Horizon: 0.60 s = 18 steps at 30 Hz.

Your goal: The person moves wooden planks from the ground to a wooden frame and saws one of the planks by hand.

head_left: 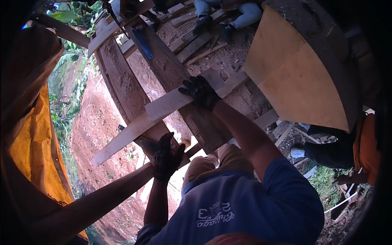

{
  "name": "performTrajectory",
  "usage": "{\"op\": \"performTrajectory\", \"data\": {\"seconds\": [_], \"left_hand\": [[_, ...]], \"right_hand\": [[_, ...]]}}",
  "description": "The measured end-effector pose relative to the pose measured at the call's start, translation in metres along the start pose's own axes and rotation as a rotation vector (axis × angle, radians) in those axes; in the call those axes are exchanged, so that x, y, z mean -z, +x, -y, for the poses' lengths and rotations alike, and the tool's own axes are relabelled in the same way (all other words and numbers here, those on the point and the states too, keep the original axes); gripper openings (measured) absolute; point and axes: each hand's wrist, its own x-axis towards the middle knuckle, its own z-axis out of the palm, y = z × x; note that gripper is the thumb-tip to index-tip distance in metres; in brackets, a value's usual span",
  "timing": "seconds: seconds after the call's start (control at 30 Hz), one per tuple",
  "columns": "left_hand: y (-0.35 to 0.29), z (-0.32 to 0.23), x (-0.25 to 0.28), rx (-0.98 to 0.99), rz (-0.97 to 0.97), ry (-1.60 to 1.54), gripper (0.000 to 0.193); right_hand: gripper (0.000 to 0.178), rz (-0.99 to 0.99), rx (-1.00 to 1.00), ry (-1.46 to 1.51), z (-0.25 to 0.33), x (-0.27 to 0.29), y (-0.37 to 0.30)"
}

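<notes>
My right hand, in a black glove, grips the edge of a short pale board, its fingers laid across the top face. That board lies overlapping a longer pale board, and both cross two thick dark planks. Close to the near end of the left plank, my gloved left hand is raised with thumb and fingers apart, holding nothing that I can see. A blue handsaw blade rests farther up the right plank.
A wooden pole slants in from the lower left, beside an orange tarp. A large plywood panel stands at the right. Another person's legs are at the back; someone in orange is at the right. Offcuts and sawdust litter the ground.
</notes>
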Motion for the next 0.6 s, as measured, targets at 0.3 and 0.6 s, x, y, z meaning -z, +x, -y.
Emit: {"op": "performTrajectory", "data": {"seconds": [0.3,0.6], "left_hand": [[0.19,0.093,-0.046,-0.147,0.038,0.288,0.109],[0.201,0.085,-0.042,-0.073,0.185,0.332,0.11]], "right_hand": [[0.055,-0.188,-0.009,-0.008,0.004,0.03,-0.001],[0.083,-0.123,-0.798,0.332,0.104,0.057,-0.15]]}}
